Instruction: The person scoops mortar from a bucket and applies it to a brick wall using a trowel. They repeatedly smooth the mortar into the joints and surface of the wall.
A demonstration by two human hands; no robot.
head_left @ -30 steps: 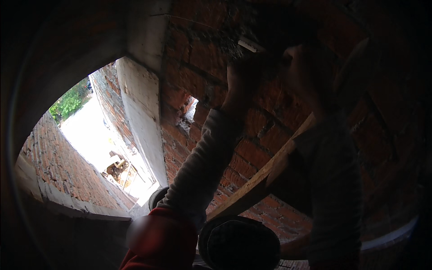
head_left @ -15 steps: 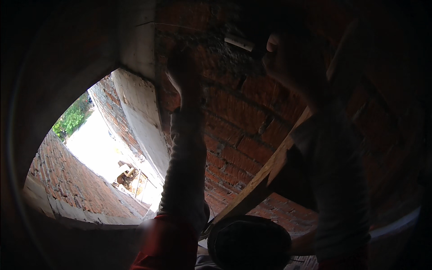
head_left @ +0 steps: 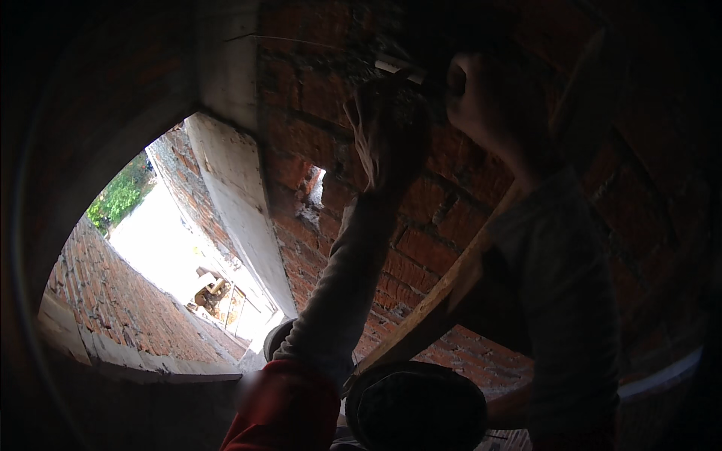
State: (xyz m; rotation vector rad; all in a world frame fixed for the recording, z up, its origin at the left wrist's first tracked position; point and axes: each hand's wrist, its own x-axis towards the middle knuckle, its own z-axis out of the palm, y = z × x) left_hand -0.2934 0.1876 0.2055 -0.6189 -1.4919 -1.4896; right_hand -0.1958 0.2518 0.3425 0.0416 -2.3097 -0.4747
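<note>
In deep shade, my left hand (head_left: 383,139) reaches up in front of a brick wall (head_left: 421,199), thumb held apart from the fingers. Its dark fingertips overlap a short pale strip (head_left: 391,65) on the wall and seem to touch it. Just right of the strip, my right hand (head_left: 477,98) is closed with its fingers curled in. Whatever it may hold is lost in the dark. A thin line like a wire or string (head_left: 293,39) runs across the bricks at the upper left of the strip.
A wooden beam (head_left: 425,327) slants between my forearms. At left is a bright opening (head_left: 150,225) edged by a pale board (head_left: 229,188), with greenery outside. A small hole (head_left: 317,186) lets light through the wall. A dark rounded thing (head_left: 417,406) sits at the bottom.
My left hand has moved right, to the pale strip, uncovering the small lit hole in the wall. My right hand stays closed and has shifted only slightly.
</note>
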